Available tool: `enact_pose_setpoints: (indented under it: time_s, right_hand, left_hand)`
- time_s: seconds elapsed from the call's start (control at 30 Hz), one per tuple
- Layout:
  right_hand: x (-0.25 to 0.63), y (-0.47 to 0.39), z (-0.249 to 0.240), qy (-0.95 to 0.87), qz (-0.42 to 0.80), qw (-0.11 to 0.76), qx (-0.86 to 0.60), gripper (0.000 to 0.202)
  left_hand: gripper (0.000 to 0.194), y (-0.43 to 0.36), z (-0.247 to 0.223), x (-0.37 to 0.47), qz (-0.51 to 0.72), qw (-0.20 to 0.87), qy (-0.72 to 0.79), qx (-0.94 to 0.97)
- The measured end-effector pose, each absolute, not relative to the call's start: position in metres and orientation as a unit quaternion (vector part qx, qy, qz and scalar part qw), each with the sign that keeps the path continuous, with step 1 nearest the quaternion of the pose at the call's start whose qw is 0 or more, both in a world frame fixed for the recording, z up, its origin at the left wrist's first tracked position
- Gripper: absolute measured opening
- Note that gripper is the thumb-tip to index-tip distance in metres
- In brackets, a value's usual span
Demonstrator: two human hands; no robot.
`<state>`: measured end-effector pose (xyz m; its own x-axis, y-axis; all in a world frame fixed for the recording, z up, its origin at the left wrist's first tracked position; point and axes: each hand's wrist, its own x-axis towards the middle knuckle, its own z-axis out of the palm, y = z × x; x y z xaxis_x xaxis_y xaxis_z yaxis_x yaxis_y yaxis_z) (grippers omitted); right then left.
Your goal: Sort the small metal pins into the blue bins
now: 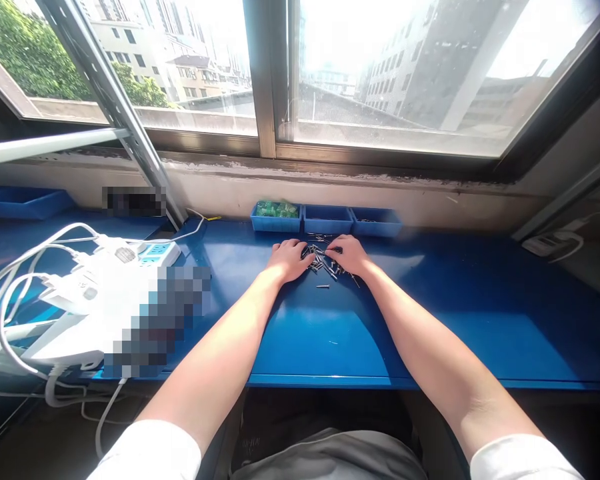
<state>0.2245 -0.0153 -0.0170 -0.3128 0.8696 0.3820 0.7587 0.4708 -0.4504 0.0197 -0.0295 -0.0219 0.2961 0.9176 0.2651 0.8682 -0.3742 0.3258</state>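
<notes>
A loose pile of screws (318, 257) lies on the blue tabletop between my two hands. My left hand (289, 259) rests at the pile's left edge, palm down, with its fingers reaching forward and its thumb touching the screws. On the opposite side my right hand (351, 255) is bent inward over the pile, thumb and fingertips drawn together at the screws. What its fingertips grip, if anything, is too small to make out. One single screw (323, 287) lies apart, nearer to me. A few more lie just behind the pile.
Three blue bins stand behind my hands: a bin with green bags (276, 225), a middle bin (328, 227) and a right bin (377, 230) holding small dark pieces. At left are a power strip (160, 254), white chargers with cables (75, 280) and a metal shelf post (125, 127).
</notes>
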Motion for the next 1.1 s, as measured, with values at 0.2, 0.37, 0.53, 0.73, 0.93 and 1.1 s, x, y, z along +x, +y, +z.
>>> enact_pose_setpoints:
  time_s: [0.2, 0.37, 0.53, 0.73, 0.93, 1.1]
  right_hand:
    - [0.223, -0.018, -0.010, -0.785, 0.084, 0.387, -0.477, 0.026]
    - [0.216, -0.022, -0.002, -0.711, 0.221, 0.486, -0.458, 0.028]
    - [0.210, -0.027, 0.005, -0.644, 0.404, 0.508, -0.405, 0.028]
    - [0.206, -0.032, 0.008, -0.613, 0.495, 0.490, -0.374, 0.029]
    - [0.205, -0.032, 0.010, -0.599, 0.518, 0.494, -0.358, 0.027]
    - [0.202, -0.034, 0.013, -0.599, 0.500, 0.494, -0.383, 0.026]
  left_hand:
    - [0.044, -0.033, -0.015, 0.022, 0.242, 0.052, 0.557, 0.793]
    - [0.038, -0.040, -0.007, 0.030, 0.315, 0.032, 0.537, 0.782]
    - [0.032, -0.046, -0.002, 0.037, 0.355, 0.025, 0.499, 0.790]
    - [0.018, -0.046, 0.000, 0.041, 0.416, 0.031, 0.453, 0.788]
    - [0.011, -0.044, -0.002, 0.042, 0.451, 0.049, 0.443, 0.773]
    - [0.013, -0.043, -0.002, 0.042, 0.442, 0.048, 0.453, 0.773]
